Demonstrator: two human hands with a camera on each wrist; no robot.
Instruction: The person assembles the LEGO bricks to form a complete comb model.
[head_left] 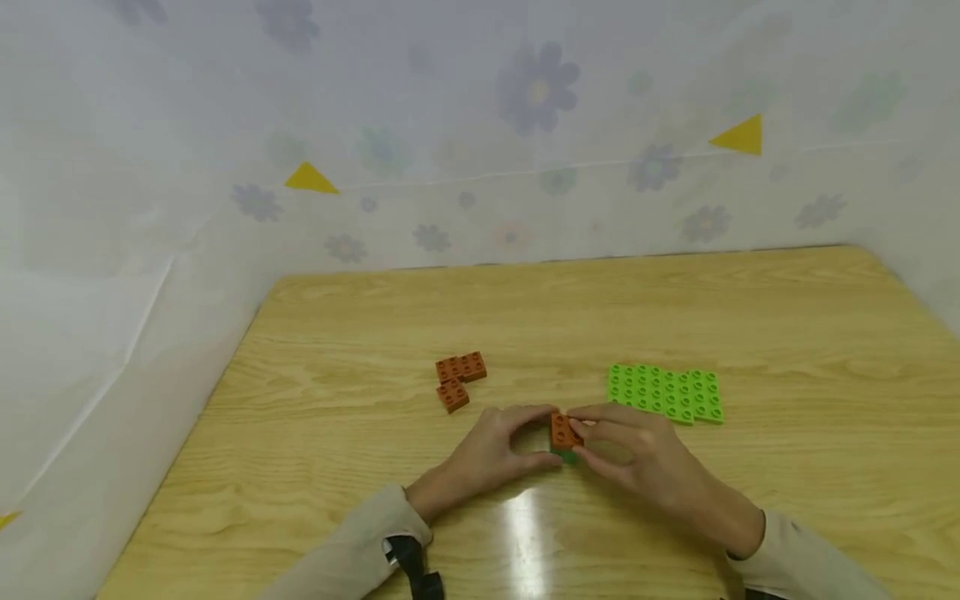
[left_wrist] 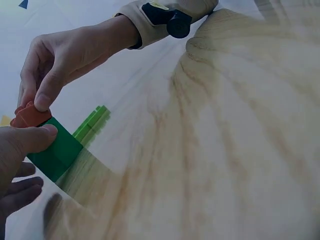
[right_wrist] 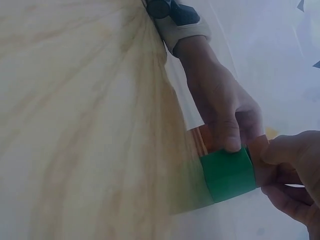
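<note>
My left hand [head_left: 487,450] holds a dark green block [right_wrist: 228,176] on the wooden table, its thumb pressed flat against one side. On top of that block sits a reddish-brown studded toy brick [head_left: 560,431]. The right hand [head_left: 656,454] pinches this brick between thumb and fingers from the right. In the left wrist view the brick lies a little tilted over the block's upper edge. From the head view the brick covers most of the green block.
Several reddish-brown bricks [head_left: 461,367] lie to the left behind my hands. Bright green studded plates [head_left: 663,392] lie side by side behind the right hand. A white flowered sheet [head_left: 465,150] with yellow triangles hangs beyond the table's [head_left: 337,333] far edge.
</note>
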